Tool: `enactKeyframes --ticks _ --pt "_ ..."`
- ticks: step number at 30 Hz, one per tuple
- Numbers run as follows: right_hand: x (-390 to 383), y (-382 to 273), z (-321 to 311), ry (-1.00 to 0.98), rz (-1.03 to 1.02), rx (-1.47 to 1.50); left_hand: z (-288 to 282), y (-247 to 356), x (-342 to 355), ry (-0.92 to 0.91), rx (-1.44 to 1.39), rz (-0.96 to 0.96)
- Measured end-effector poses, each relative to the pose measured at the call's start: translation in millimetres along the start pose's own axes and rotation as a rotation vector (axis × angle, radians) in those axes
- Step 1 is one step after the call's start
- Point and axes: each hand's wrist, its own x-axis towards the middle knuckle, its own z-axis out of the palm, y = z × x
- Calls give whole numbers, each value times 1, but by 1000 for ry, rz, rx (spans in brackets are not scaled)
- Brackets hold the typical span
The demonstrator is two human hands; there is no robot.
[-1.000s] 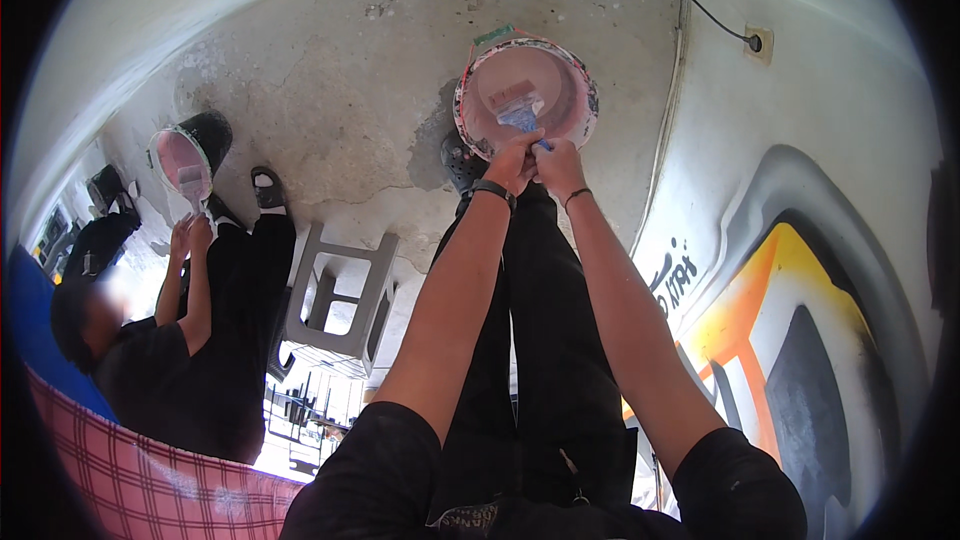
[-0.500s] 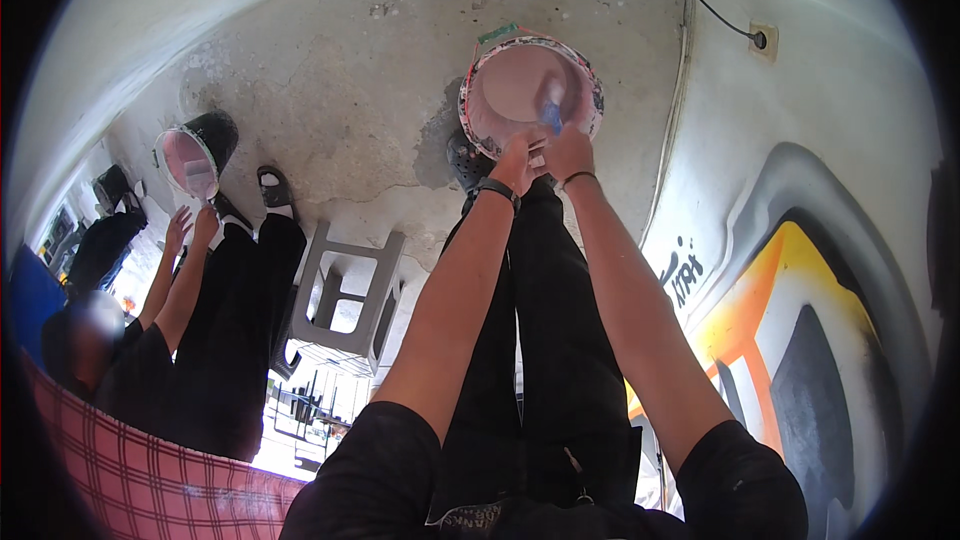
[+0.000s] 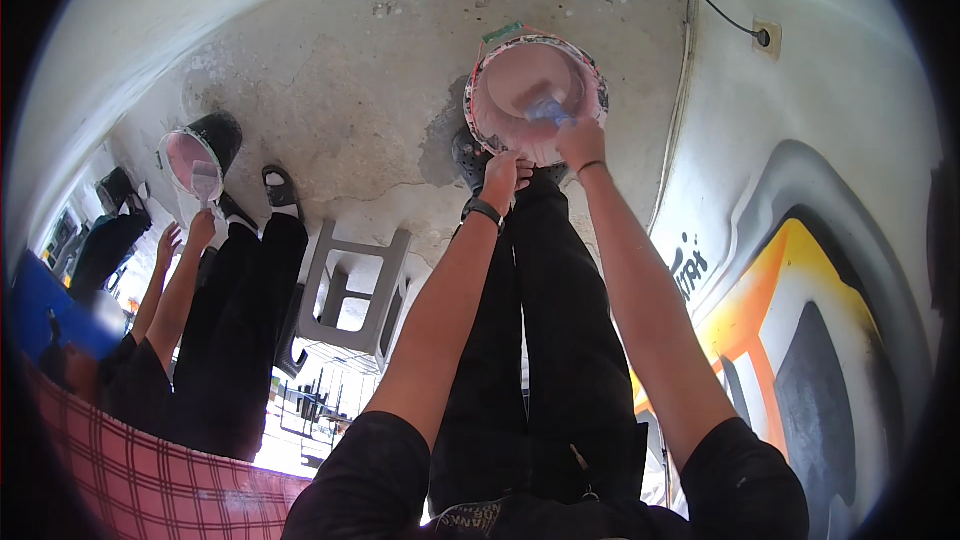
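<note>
A paint-spattered bucket with pale pink paint inside and a red handle sits just beyond my feet, in the upper middle of the head view. My right hand is closed on the blue handle of a paintbrush, whose head is inside the bucket and blurred. My left hand is at the bucket's near edge, apart from the right, with fingers curled; what they hold, if anything, I cannot make out.
A co-worker in black at left holds a brush at a second pink-paint bucket. Also present: grey plastic stool, red checked cover, blue surface, painted wall, corded socket.
My left hand has come off the brush and moved down-left. My right hand has moved right with the brush, whose head has swung about inside the bucket.
</note>
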Motion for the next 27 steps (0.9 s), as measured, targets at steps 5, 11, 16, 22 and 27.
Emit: enactKeyframes --ticks 5,11,16,22,27 --pt "-35 -28 -4 35 -385 -395 -5 0 -5 7 -13 1" --pt "-48 -23 -16 41 -23 -28 16 5 0 -85 -230 -101" --pt "-71 -30 -10 -177 86 209 12 9 35 -276 -483 -25" --pt "-37 -24 -8 -345 328 668 25 19 36 -394 -312 -160" --pt "-34 -18 -11 36 -294 -123 36 31 5 -204 -277 -169"
